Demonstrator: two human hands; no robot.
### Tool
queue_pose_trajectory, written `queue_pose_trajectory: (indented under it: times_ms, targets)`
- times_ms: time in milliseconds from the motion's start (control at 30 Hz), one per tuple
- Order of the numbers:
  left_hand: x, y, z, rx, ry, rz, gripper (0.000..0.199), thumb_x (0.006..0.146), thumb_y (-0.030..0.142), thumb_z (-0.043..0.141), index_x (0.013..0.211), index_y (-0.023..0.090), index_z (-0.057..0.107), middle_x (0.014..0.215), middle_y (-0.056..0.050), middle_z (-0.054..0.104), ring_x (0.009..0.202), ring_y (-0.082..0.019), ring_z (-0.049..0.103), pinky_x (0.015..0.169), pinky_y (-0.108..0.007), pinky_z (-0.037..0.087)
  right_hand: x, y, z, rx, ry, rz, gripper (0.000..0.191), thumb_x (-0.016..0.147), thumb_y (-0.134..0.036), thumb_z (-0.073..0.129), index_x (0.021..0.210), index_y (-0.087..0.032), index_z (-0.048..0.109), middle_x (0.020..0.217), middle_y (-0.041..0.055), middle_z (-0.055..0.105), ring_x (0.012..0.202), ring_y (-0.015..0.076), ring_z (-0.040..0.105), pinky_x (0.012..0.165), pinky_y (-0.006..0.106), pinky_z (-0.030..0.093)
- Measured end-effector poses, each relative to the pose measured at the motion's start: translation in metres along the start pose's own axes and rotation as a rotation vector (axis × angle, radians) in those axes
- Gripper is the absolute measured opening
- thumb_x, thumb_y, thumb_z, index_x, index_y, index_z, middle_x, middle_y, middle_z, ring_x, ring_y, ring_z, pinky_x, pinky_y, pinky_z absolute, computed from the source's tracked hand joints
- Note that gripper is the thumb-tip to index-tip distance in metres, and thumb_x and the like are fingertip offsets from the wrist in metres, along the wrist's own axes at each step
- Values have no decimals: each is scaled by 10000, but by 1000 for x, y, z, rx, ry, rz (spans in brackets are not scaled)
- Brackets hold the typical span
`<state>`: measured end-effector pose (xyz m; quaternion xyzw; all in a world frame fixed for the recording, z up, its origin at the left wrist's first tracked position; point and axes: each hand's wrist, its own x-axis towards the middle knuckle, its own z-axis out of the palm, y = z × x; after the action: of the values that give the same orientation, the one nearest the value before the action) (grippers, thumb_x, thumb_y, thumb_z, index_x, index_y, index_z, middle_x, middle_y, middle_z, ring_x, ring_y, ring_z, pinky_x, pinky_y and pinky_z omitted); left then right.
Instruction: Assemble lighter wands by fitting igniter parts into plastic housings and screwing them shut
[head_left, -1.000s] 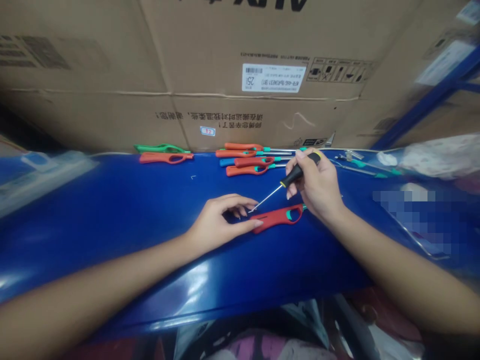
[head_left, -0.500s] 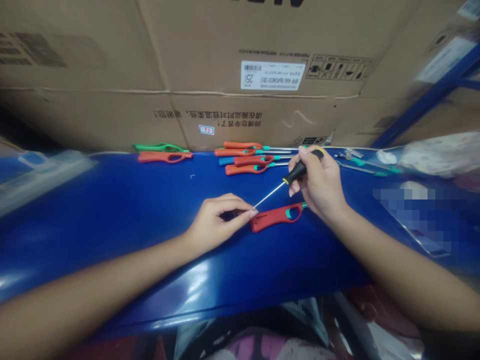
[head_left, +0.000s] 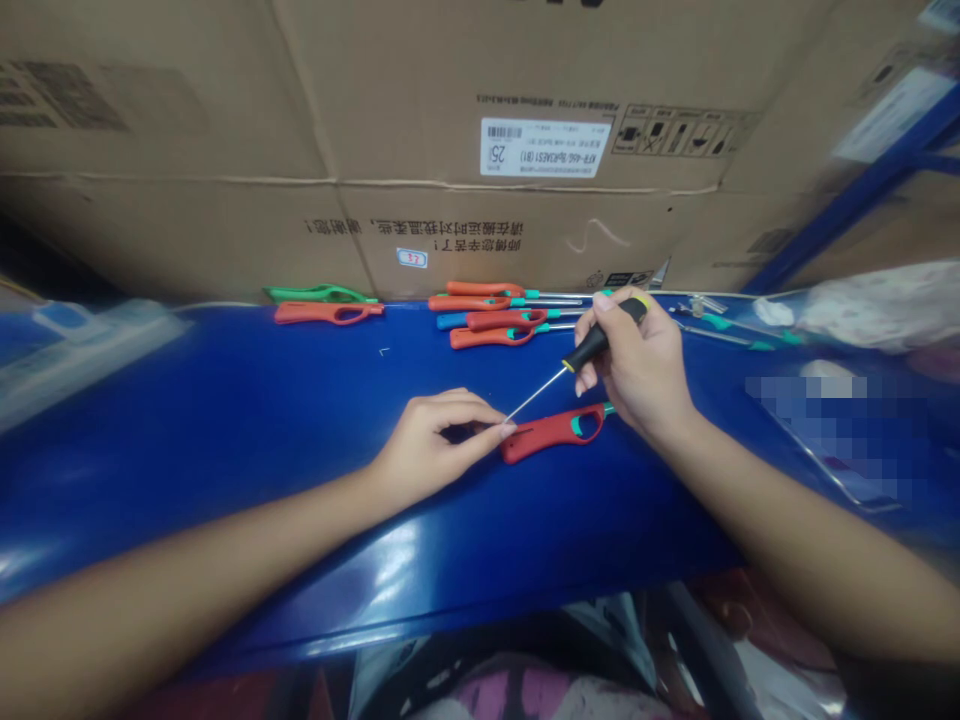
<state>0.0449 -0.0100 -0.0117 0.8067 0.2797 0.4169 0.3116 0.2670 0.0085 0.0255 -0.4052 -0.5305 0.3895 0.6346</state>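
My right hand [head_left: 641,355] is wrapped round the black and yellow handle of a screwdriver [head_left: 587,348], whose thin shaft slants down to the left. At its tip, the thumb and forefinger of my left hand [head_left: 442,440] are pinched together. Whatever small piece may be between those fingertips is too small to make out. Right beside the pinch lies a red gas lighter [head_left: 547,436] with a green trigger and a dark slot in its handle. Its front end passes behind my right wrist.
Several long-necked lighters [head_left: 495,318] lie at the back of the blue table [head_left: 247,420]. A green lighter handle [head_left: 322,294] and an orange one [head_left: 326,313] rest further left. Metal tubes [head_left: 720,332] and plastic bags [head_left: 877,305] are at right. A large cardboard box [head_left: 420,90] stands behind.
The screwdriver handle has shifted very slightly left and down. My left hand keeps its pinch at the tip, and the red lighter stays in place.
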Motion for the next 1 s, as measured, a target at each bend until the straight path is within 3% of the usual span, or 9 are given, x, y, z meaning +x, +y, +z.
queue_pose_trajectory:
  times_ms: [533,800,1000]
  targets:
    - [-1,-1,0,-13,-6,4,80,885,199,719,859,165,787,827,-48,765,752,-148,701,712,-258,549,1,1,-2,-35,-15,-54,329,878,-478,688,818,-263,446,680,-75,616,336,78,491,321,223,443]
    - [-1,-2,1,18,-35,-13,92,887,210,715,859,161,788,816,-50,761,726,-145,685,698,-255,543,-17,-20,7,-131,-106,-126,326,852,-491,730,820,-258,504,691,-48,643,344,78,528,306,220,422]
    - [-2,-3,1,18,-21,-22,99,886,211,717,858,153,791,815,-54,763,722,-144,688,687,-247,531,-15,-19,4,-97,5,-205,295,874,-440,723,823,-250,503,681,-58,640,318,60,488,283,204,377]
